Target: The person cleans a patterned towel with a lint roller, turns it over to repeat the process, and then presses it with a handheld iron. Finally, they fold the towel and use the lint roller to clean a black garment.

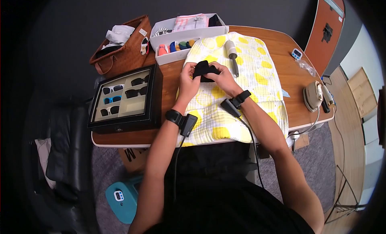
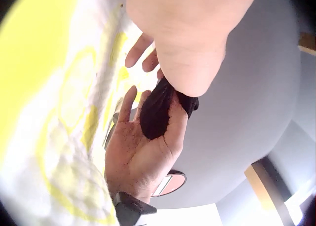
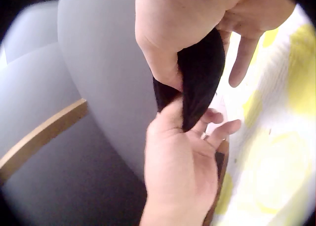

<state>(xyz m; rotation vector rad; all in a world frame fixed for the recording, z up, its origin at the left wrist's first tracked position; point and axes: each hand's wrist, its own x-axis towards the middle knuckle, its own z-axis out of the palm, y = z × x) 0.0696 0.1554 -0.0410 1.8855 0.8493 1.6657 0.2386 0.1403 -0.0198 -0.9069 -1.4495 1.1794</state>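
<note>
Both hands hold a small black cloth item [image 1: 204, 70] above a white cloth with yellow spots [image 1: 205, 101]. The left hand [image 1: 189, 82] grips its left side and the right hand [image 1: 226, 80] its right side. In the right wrist view the thumbs press into the fold of the black fabric [image 3: 200, 75], the left hand [image 3: 180, 171] below and the right hand [image 3: 182, 23] above. The left wrist view has the fabric [image 2: 157, 112] pinched between thumb and fingers of the right hand [image 2: 143, 152], with the left hand [image 2: 185, 38] in front, partly hiding it.
A grey-white lint roller [image 1: 232, 53] lies beyond the hands. At left are a sunglasses case [image 1: 155, 101] and a woven basket [image 1: 130, 47]; behind, a white box [image 1: 177, 56] holds rolled socks. An iron [image 1: 313, 96] and a small timer [image 1: 296, 54] are on the right.
</note>
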